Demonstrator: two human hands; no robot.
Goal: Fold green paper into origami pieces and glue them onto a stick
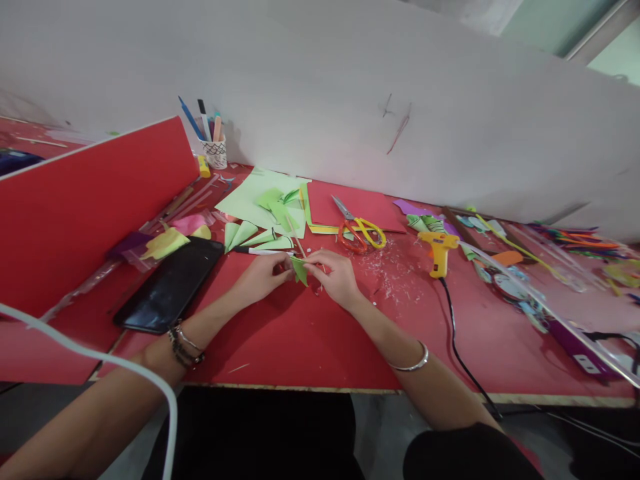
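Over the red table, my left hand [265,275] pinches one edge of a small green paper piece [301,271]. The fingers of my right hand [334,272] close on the paper's other side. A thin pale stick [296,235] slants up and away from the paper; whether it is in my fingers I cannot tell. Just beyond my hands lie a pen [267,252] and green paper cones [243,235]. Scissors [354,223] with red and yellow handles rest past my right hand, partly on red paper sheets [350,200].
A black phone [173,283] lies left of my left forearm. The yellow glue gun [439,252] stands to the right, its black cord [454,333] running off the front edge. A pen cup [215,152] stands by the wall. Craft scraps [515,287] cover the right side.
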